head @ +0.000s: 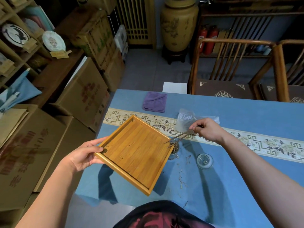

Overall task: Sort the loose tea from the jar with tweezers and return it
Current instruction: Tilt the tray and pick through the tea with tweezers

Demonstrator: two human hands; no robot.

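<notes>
Over jar [174, 149] of tea, tilted tray [134, 153], tweezers [178, 137]

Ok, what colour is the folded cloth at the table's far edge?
Purple. The folded cloth shows plainly in the head view, lying on the blue tablecloth.

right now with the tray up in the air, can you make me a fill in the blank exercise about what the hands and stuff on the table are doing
1. The left hand holds the wooden tray tilted above the ____ tablecloth.
2. The right hand pinches a pair of ____, tips at the tray's right corner.
3. Under that corner stands the jar, holding loose ____.
4. At the table's far edge lies a folded ____ cloth.

Missing words: blue; tweezers; tea; purple
</notes>
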